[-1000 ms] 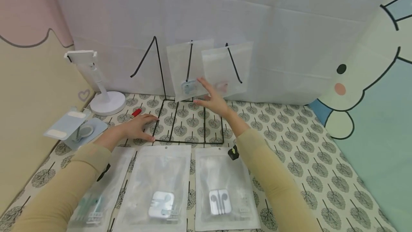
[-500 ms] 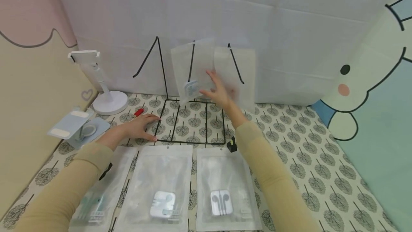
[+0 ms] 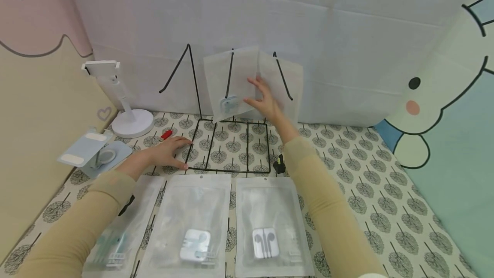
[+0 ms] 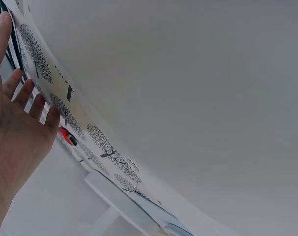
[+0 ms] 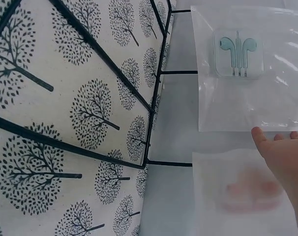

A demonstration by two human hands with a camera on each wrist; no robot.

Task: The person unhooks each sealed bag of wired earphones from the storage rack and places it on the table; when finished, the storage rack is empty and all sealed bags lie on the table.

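My left hand (image 3: 170,152) rests with relaxed fingers at the left side of a black wire rack (image 3: 231,170), fingertips and thumb right at the base wire. My right hand (image 3: 266,102) reaches up between two pouches on the rack's hooks, its fingers spread. In the right wrist view, a clear pouch (image 5: 232,103) contains mint-green wired earphones (image 5: 238,53) in a case; my thumb tip overlaps its edge. The other hanging pouch (image 3: 289,80) is cloudy, with a blurred pink item (image 5: 252,194) inside. The adjoining edges of both pouches overlap my right fingers in the head view.
Nearer me lie flat pouches, including one with white earphones (image 3: 265,243) and one with mint-green earphones (image 3: 194,245). To the left stand a white phone stand (image 3: 133,122) and a light-blue folding stand (image 3: 85,149). A red USB stick (image 3: 166,135) lies behind my left hand. The third hook (image 3: 174,70) bears no pouch.
My right hand has moved right from in front of the left pouch to the gap between both. The right pouch has swung and now tilts the other way. My left hand stays on the rack.
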